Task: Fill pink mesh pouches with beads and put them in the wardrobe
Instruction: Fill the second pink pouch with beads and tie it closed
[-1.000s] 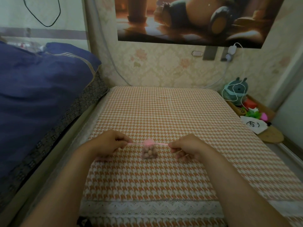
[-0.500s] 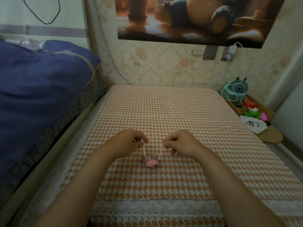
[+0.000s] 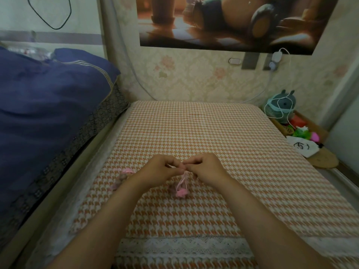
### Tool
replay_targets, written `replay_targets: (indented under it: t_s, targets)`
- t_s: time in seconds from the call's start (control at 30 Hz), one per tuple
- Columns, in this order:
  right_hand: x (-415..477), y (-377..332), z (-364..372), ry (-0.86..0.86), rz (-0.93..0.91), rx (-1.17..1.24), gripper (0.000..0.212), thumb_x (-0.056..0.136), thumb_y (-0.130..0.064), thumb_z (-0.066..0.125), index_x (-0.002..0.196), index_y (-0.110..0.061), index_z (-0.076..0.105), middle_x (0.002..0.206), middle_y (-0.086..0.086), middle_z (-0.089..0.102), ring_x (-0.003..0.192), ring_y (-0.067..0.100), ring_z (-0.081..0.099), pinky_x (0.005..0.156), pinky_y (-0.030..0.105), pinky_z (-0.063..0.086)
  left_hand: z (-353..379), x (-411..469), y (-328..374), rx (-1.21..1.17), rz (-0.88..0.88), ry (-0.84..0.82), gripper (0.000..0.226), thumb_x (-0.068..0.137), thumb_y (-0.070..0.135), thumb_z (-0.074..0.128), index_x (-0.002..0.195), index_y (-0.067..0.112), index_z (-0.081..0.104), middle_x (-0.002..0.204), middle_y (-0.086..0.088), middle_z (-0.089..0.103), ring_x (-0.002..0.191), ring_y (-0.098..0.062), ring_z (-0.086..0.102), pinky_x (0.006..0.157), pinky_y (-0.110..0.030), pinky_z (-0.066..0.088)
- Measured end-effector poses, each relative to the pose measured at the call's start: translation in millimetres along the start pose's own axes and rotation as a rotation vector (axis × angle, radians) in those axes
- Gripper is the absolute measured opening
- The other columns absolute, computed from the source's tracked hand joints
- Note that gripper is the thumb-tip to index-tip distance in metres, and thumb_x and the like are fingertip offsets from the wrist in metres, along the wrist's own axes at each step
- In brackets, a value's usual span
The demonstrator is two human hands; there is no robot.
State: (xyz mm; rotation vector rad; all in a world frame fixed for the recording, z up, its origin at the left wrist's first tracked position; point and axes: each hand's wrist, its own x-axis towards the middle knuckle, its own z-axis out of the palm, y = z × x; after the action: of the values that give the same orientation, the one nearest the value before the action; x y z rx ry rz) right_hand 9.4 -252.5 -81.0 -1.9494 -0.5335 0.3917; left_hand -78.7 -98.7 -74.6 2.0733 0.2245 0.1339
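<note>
Perhaps another pouch (image 3: 124,175) behind left forearm (image 3: 108,210)

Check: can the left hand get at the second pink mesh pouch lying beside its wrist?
Probably yes, once freed: the left hand pinches the pink drawstring of the other bead-filled pouch. The second pink mesh pouch lies uncovered on the orange houndstooth cloth, just beside the wrist.

No readable text, label, brand or number shows anywhere.
</note>
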Motion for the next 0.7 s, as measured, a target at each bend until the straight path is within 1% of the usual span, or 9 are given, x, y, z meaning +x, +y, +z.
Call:
replay_targets:
  t_s: [0.1,0.13,0.23,0.33,0.4,0.43,0.5,0.6,0.7]
  targets:
    - [2.0,1.6,2.4,0.010,-0.006,0.016,0.008,0.085,-0.016,0.076,0.091,-0.018,0.081,0.075,0.002,0.075,0.044,-0.002,0.054,0.045,0.015,0.041,0.7,0.0,-1.5,-0.114,-0.093,-0.046,0.007,0.084,0.012,0.074,0.089,0.013,0.078,0.082,0.006,0.075,0.066,0.007,0.063,0.060,-0.008,0.045]
    - [2.1,1.8,2.9,-0.003,-0.002,0.028,0.007,0.085,-0.016,0.076,0.090,-0.019,0.080,0.075,0.002,0.075,0.043,-0.002,0.053,0.044,0.015,0.041,0.8,0.3,-1.7,-0.140,-0.108,-0.055,0.008,0.084,0.011,0.074,0.090,0.012,0.078,0.083,0.005,0.076,0.069,0.006,0.064,0.063,-0.009,0.046]
    - [3.2,2.1,4.4,-0.038,0.018,0.066,0.009,0.086,-0.019,0.076,0.084,-0.028,0.078,0.066,-0.009,0.072,0.045,-0.001,0.053,0.045,0.019,0.042,1.0,2.3,-1.4,-0.194,-0.145,-0.047,0.011,0.084,0.011,0.074,0.093,0.009,0.077,0.089,-0.002,0.077,0.077,-0.004,0.068,0.070,-0.013,0.051]
    - [3.6,1.5,4.2,-0.051,0.027,0.098,0.011,0.089,-0.016,0.072,0.095,-0.022,0.079,0.068,-0.011,0.071,0.048,-0.003,0.056,0.047,0.013,0.042,2.2,3.5,-1.6,-0.221,-0.173,-0.035,0.010,0.083,0.010,0.074,0.092,0.008,0.077,0.079,0.000,0.075,0.070,-0.006,0.066,0.062,-0.013,0.051]
    - [2.3,1.0,3.3,-0.061,0.053,0.105,0.014,0.093,-0.017,0.066,0.099,-0.021,0.078,0.074,-0.007,0.073,0.050,0.004,0.056,0.047,0.018,0.042,3.1,2.4,-0.3,-0.221,-0.186,-0.019,0.010,0.084,0.012,0.073,0.093,0.008,0.077,0.072,0.005,0.073,0.064,-0.003,0.064,0.054,-0.010,0.046]
    - [1.6,0.4,2.7,-0.069,0.069,0.104,0.017,0.095,-0.017,0.062,0.101,-0.022,0.078,0.079,-0.004,0.075,0.051,0.009,0.055,0.046,0.021,0.042,3.6,2.0,0.7,-0.218,-0.189,-0.007,0.011,0.085,0.012,0.072,0.094,0.008,0.077,0.072,0.006,0.072,0.061,-0.001,0.063,0.052,-0.009,0.044]
    - [1.0,-1.9,0.4,-0.099,0.107,0.102,0.021,0.094,-0.016,0.058,0.105,-0.020,0.076,0.089,0.003,0.076,0.054,0.014,0.056,0.046,0.025,0.043,5.0,1.7,1.9,-0.220,-0.187,0.023,0.011,0.087,0.012,0.070,0.095,0.006,0.076,0.072,0.006,0.072,0.056,0.005,0.061,0.049,-0.007,0.042]
    - [-2.7,-6.4,-2.9,-0.215,0.131,0.112,0.017,0.089,-0.023,0.068,0.100,-0.013,0.077,0.089,0.006,0.075,0.054,0.012,0.057,0.045,0.024,0.043,6.2,1.7,2.6,-0.233,-0.180,0.073,0.011,0.087,0.010,0.070,0.095,0.005,0.076,0.067,0.007,0.069,0.049,0.009,0.057,0.046,-0.006,0.040]
    - [-7.1,-5.9,-0.5,-0.240,0.107,0.060,0.016,0.083,-0.025,0.078,0.094,-0.014,0.079,0.075,0.005,0.071,0.053,0.008,0.055,0.045,0.019,0.042,5.8,1.1,2.6,-0.212,-0.183,0.084,0.011,0.087,0.012,0.070,0.094,0.008,0.077,0.067,0.007,0.070,0.050,0.008,0.057,0.046,-0.006,0.039]
